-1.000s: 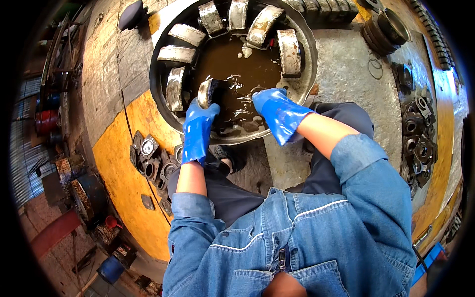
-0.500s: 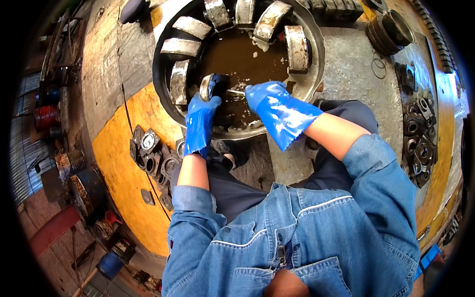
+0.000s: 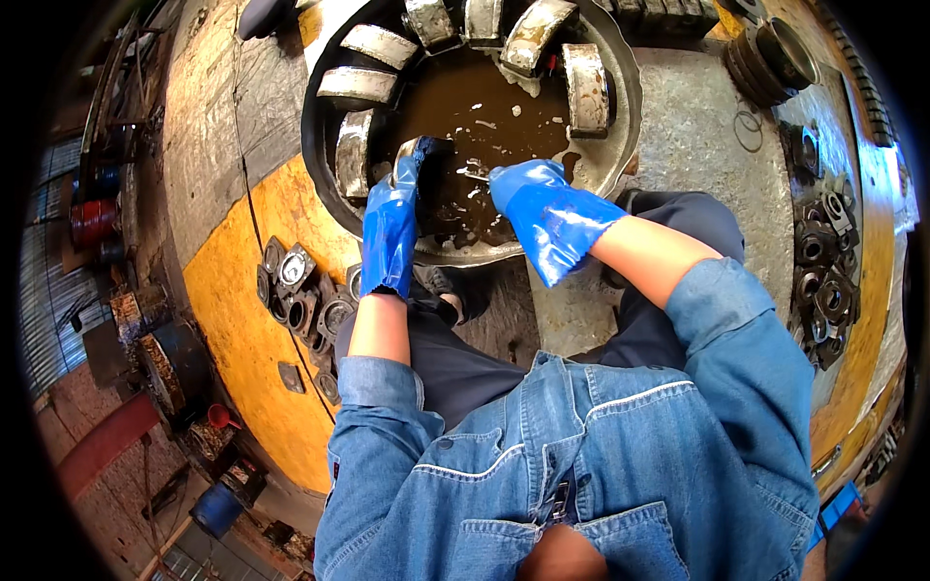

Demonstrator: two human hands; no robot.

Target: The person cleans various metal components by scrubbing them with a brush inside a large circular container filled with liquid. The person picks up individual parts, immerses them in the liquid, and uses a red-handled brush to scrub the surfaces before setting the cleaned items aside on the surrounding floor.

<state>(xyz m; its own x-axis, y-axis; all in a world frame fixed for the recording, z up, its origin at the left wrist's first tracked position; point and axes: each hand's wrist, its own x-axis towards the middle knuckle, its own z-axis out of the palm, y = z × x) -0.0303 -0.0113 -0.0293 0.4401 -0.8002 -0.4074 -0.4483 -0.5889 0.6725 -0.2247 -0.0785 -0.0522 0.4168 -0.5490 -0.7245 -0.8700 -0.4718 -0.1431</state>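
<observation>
Two rolled-up denim sleeves (image 3: pixel 722 308) are nearest, and past them both hands wear long blue gloves (image 3: pixel 387 247). The left hand (image 3: pixel 399 184) is closed around the low end of a curved metal piece (image 3: pixel 404 151), which tilts up from the glove over the near left part of a big round tub (image 3: pixel 626 107). The right hand (image 3: pixel 523 182) is curled around a thin stick (image 3: pixel 474 176) that pokes out toward the piece; its far tip is hard to make out, and I cannot tell if it touches. The curved piece looks stiff and rather heavy, so it should not bend, but it may be slick if it is wet. A good place to hold it would be low down, with the thumb on one side and the fingers wrapped round the other, so it cannot slide out. Wet gloves could slip too, so a firm squeeze would help. Brown liquid (image 3: pixel 504 107) with pale bits on top fills the middle of the tub. Seven curved metal blocks (image 3: pixel 586 92) stand around its wall, with worn silvery outsides. Farther out, metal plates with holes (image 3: pixel 294 267) lie in a heap on the left, and dark metal parts (image 3: pixel 831 295) make a pile on the right. Near the top right sit round metal drums (image 3: pixel 783 56).
</observation>
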